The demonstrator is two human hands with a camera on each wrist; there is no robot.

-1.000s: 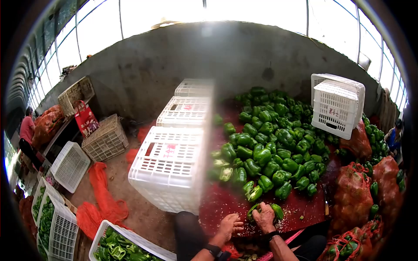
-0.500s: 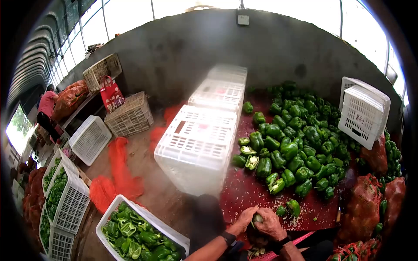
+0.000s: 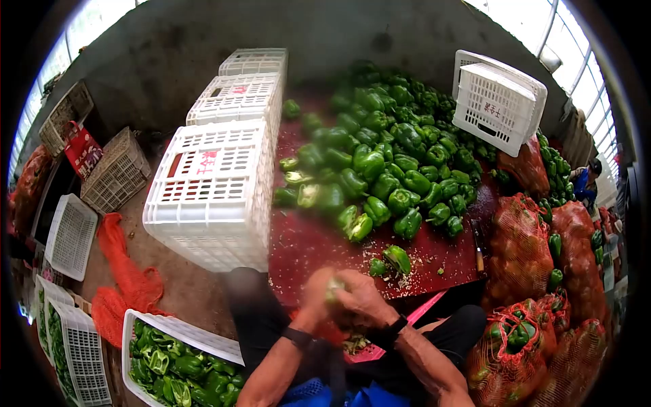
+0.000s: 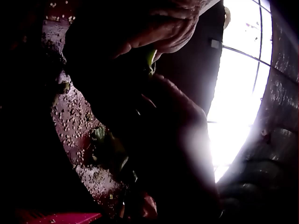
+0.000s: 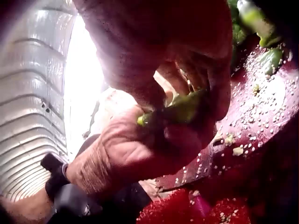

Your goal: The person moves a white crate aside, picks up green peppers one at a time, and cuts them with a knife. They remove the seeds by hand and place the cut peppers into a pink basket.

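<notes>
My left hand (image 3: 315,295) and right hand (image 3: 368,296) meet above the front edge of a dark red board (image 3: 441,266). Between them is a piece of green bell pepper (image 5: 184,108), its pale inner side partly showing. In the right wrist view the left hand (image 5: 128,147) grips it from below, while the right hand (image 5: 163,46) curls over it from above. Fingers hide most of the piece. The left wrist view is very dark; a sliver of the pepper piece (image 4: 152,60) shows between the hands. Cut pepper (image 3: 397,259) lies on the board just beyond them.
A large heap of green bell peppers (image 3: 400,163) covers the back of the board. White crates (image 3: 207,176) stand at left; a crate of cut peppers (image 3: 183,366) is at lower left. A knife (image 3: 479,254) lies at the right edge, beside mesh sacks (image 3: 519,251).
A second ago the left hand was apart with spread fingers and the right hand held a pepper at the board. Both hands have since come together on the pepper piece. The head view has shifted.
</notes>
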